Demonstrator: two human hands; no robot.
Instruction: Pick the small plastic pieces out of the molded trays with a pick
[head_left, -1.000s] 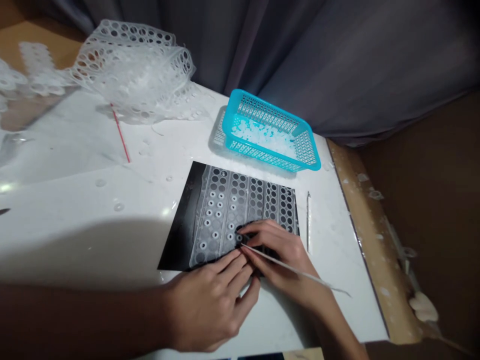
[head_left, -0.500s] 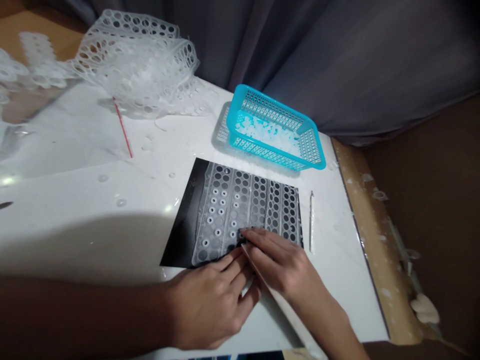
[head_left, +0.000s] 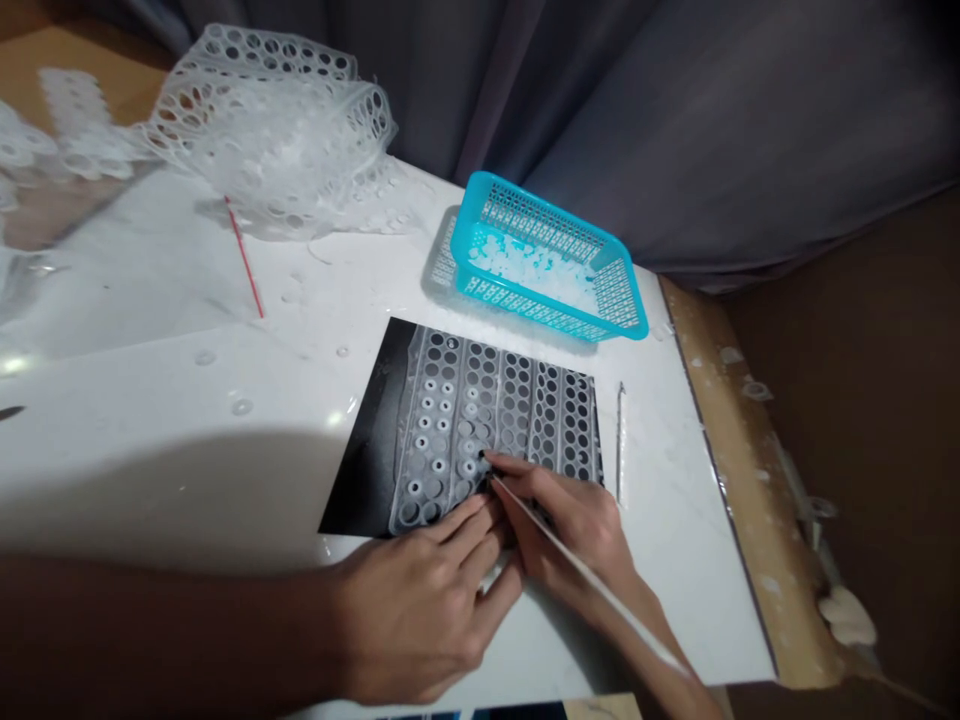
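A translucent plastic sheet (head_left: pixel 515 412) with rows of round holes lies on a black mat (head_left: pixel 364 460). Small white rings sit in several spots on its left part. My left hand (head_left: pixel 442 590) rests on the near edge of the sheet, fingers stretched out and thumb apart. Just right of it, my right hand (head_left: pixel 574 525) is closed in a pinch round a thin white stick (head_left: pixel 592 582), which slants back past the wrist. The stick's tip meets the sheet near my left fingertips; the exact contact is hidden.
A blue basket (head_left: pixel 551 320) holding small white pieces stands behind the mat. Crumpled perforated plastic sheets (head_left: pixel 277 140) are piled at the back left, near a red strip (head_left: pixel 244 258). A thin clear rod (head_left: pixel 621 445) lies right of the mat. Loose rings (head_left: pixel 241 407) lie on the left.
My right hand has rolled and shifted slightly, and the white stick now shows along its near side, swung to the right. My left hand stays in place.
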